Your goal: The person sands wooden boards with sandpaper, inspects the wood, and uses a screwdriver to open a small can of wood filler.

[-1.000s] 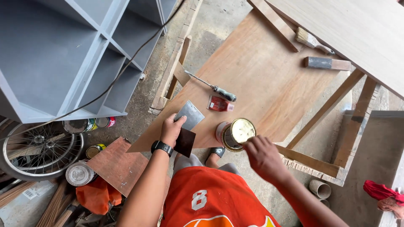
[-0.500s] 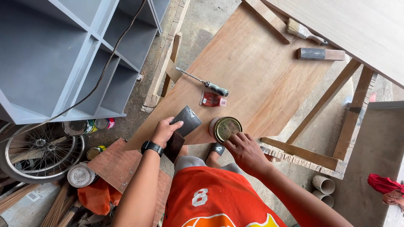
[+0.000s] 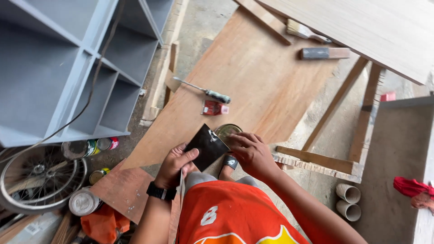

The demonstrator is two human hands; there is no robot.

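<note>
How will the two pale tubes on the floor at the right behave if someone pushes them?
The tubes lie on their sides, round and open-ended, so they would probably roll. They look hollow and thin-walled, so likely light. They touch each other, so pushing one may move both.

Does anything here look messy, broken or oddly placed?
Mostly clutter: round metal cans lie tipped on the ground beside a spoked bicycle wheel, and the plywood edge near the right hand looks ragged. Nothing appears spilled.
</note>
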